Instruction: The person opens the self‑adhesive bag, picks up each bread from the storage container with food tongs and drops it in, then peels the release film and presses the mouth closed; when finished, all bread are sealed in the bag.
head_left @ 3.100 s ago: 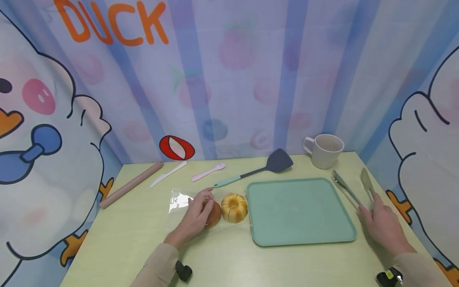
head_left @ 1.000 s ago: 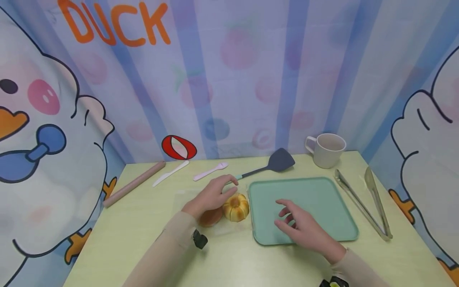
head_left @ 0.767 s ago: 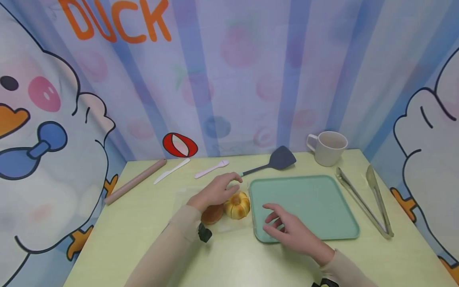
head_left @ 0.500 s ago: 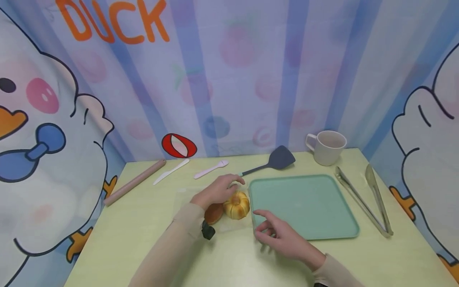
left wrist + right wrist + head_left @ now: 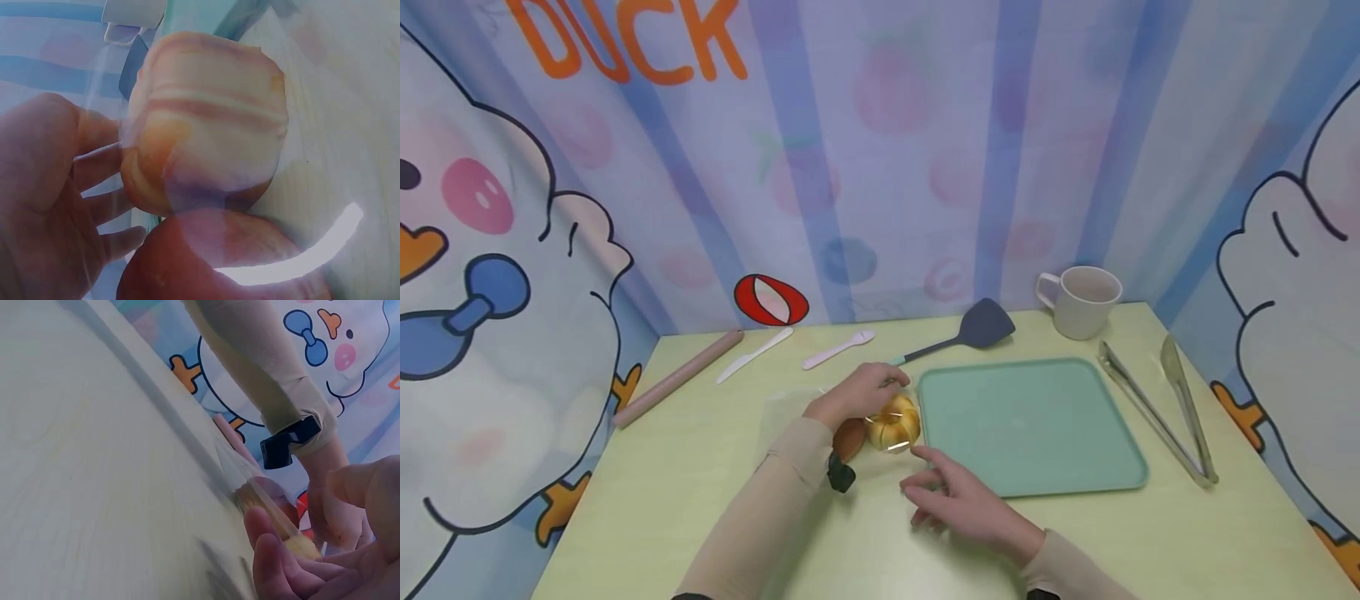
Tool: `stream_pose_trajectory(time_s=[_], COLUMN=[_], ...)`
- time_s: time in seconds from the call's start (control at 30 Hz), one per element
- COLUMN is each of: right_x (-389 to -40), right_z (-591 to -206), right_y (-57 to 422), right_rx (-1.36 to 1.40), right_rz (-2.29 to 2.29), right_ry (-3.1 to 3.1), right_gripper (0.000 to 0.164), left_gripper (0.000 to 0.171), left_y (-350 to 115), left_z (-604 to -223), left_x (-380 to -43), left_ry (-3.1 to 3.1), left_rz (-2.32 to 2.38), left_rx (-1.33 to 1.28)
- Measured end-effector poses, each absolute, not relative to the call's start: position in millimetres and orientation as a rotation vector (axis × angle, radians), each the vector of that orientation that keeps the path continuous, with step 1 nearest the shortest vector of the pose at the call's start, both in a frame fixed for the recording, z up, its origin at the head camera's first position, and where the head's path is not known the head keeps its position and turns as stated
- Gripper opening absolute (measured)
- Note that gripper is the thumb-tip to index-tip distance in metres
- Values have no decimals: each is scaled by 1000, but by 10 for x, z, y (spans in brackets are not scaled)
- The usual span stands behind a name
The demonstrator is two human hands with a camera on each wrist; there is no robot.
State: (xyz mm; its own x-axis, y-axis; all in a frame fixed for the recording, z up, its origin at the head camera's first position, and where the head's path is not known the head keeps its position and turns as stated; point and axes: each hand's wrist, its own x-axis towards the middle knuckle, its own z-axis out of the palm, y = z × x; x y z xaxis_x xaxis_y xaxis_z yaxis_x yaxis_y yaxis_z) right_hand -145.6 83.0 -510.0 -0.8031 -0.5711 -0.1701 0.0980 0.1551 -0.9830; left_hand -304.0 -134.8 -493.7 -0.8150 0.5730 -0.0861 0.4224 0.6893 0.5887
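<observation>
A round brown bun [image 5: 848, 440] and a golden, ridged ring-shaped bread [image 5: 895, 427] lie side by side in a clear plastic bag [image 5: 781, 417] on the table. My left hand [image 5: 859, 395] reaches over the bun, its fingers bent along the far side of the golden bread. In the left wrist view, spread fingers [image 5: 103, 165] lie beside that bread [image 5: 212, 119], and glossy film with a bright glare crosses the bun [image 5: 206, 262]. My right hand [image 5: 958, 502], fingers loosely bent and holding nothing, hovers near the bag's right end and the tray's near left corner.
A green tray [image 5: 1033, 429] lies right of the breads, with metal tongs [image 5: 1157, 417] beyond it. Along the back are a white mug [image 5: 1084, 304], a spatula [image 5: 985, 327], a lilac utensil [image 5: 838, 350], a white knife [image 5: 754, 355] and a brownish-pink rolling pin [image 5: 677, 379].
My right hand has let go of the tongs and moved left across the tray to the bag's right end. My left hand has shifted right, from the bun to the golden bread.
</observation>
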Motion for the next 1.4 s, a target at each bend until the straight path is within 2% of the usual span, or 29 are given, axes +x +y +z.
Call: stream_pose_trajectory(time_s=[0.37, 0.9, 1.23, 1.4], right_x=[-1409, -1388, -1421, -1485], right_z=[-5139, -5173, -5078, -5051], right_y=[683, 646, 688, 727], right_rx=[-307, -281, -294, -250], right_rz=[-1829, -1913, -1767, -1786], right_ry=[1907, 1926, 2292, 2409], right_gripper=[77, 62, 56, 47], left_gripper=[33, 32, 22, 16], left_y=[-1372, -1444, -1562, -1612], left_z=[-4935, -4907, -4833, -4795], left_x=[-3031, -2998, -2934, -2909], left_ry=[2641, 2692, 2778, 2836], left_rz=[848, 930, 1153, 1306], left_rx=[773, 757, 728, 774])
